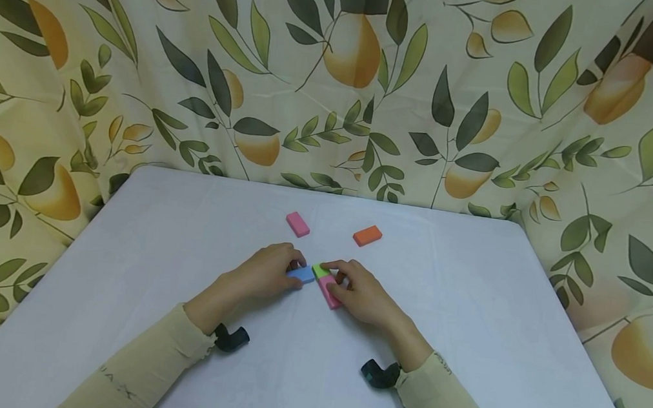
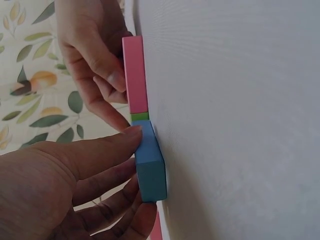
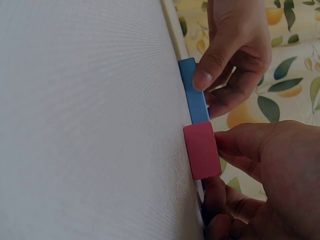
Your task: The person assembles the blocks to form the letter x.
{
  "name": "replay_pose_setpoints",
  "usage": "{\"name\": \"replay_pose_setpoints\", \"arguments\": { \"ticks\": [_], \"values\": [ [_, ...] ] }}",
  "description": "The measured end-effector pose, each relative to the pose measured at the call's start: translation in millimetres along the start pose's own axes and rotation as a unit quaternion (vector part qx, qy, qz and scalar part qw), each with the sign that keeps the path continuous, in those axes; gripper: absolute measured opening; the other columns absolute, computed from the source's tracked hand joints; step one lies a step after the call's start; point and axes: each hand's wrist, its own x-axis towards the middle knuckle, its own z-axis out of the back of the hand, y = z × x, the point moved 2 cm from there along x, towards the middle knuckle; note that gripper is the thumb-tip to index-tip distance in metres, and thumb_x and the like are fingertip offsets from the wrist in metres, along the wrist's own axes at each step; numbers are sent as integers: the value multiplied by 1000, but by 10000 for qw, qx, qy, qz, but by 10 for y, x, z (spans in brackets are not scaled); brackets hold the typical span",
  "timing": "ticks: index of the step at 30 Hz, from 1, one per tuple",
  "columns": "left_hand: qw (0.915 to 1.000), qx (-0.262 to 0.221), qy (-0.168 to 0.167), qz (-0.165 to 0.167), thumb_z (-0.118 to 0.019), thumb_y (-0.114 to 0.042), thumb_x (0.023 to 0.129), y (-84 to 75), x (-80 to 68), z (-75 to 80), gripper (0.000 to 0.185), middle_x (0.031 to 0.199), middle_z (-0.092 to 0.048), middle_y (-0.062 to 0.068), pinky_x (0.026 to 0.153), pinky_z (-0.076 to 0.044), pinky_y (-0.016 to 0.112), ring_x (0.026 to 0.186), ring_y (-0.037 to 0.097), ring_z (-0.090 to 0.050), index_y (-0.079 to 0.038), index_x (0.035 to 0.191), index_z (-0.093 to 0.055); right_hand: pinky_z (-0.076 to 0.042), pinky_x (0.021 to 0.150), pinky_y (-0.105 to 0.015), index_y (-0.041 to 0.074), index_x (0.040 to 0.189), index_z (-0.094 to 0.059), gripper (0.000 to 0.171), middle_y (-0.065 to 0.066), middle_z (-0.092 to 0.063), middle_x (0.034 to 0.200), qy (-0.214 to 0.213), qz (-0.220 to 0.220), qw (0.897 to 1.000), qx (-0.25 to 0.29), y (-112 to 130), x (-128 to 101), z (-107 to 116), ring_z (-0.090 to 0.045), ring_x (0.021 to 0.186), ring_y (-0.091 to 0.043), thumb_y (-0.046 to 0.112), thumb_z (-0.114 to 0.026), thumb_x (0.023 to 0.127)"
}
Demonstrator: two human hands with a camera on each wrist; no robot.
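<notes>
My left hand (image 1: 267,271) pinches a blue rectangular block (image 1: 305,274) between thumb and fingers, low over the white table. To its right, a pink block (image 1: 328,293) and a green block (image 1: 319,271) lie end to end in a slanting line, the green one farther from me. My right hand (image 1: 367,296) grips the pink block, with one finger reaching over the green one. In the left wrist view, the end of the blue block (image 2: 151,175) meets or nearly meets the green block (image 2: 140,116); whether they touch I cannot tell. Fingers hide part of each block.
Beyond the hands, a second pink block (image 1: 298,224) lies at back left and an orange block (image 1: 367,235) at back right on the white-covered table (image 1: 215,214). A fruit-patterned curtain (image 1: 346,115) hangs behind the table and along its sides.
</notes>
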Motion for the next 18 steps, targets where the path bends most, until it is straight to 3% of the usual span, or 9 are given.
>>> {"name": "replay_pose_setpoints", "arguments": {
  "ticks": [18],
  "values": [
    [9998, -107, 40, 190, -76, -27, 84, -27, 11, -9, 37, 100, -61, -2, 84, -48, 30, 92, 12, -55, -14, 117, -65, -44, 77, -32, 36, 131, -55, 38, 5, -54, 102, 9, 54, 10000, 16, 2, 6, -1, -51, 90, -17, 28, -61, 94]
  ]
}}
